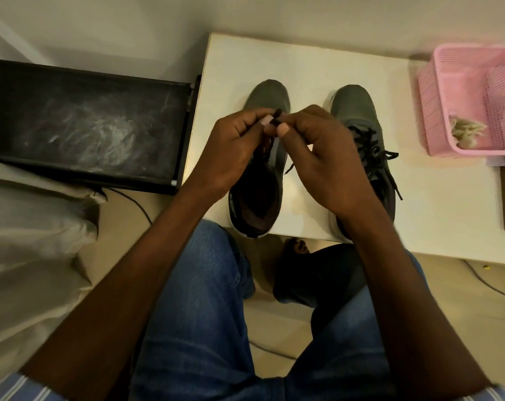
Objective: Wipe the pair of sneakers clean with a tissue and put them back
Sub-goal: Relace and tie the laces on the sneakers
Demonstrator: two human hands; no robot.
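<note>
Head view: two grey sneakers stand side by side on the white table (pixel 318 62). My left hand (pixel 231 151) and right hand (pixel 323 163) pinch the black lace (pixel 276 117) above the left sneaker (pixel 270 95), hiding its middle. The right sneaker (pixel 361 111) sits tied. One pink basket (pixel 474 96) stands at the right, one black tray (pixel 83 123) at the left.
</note>
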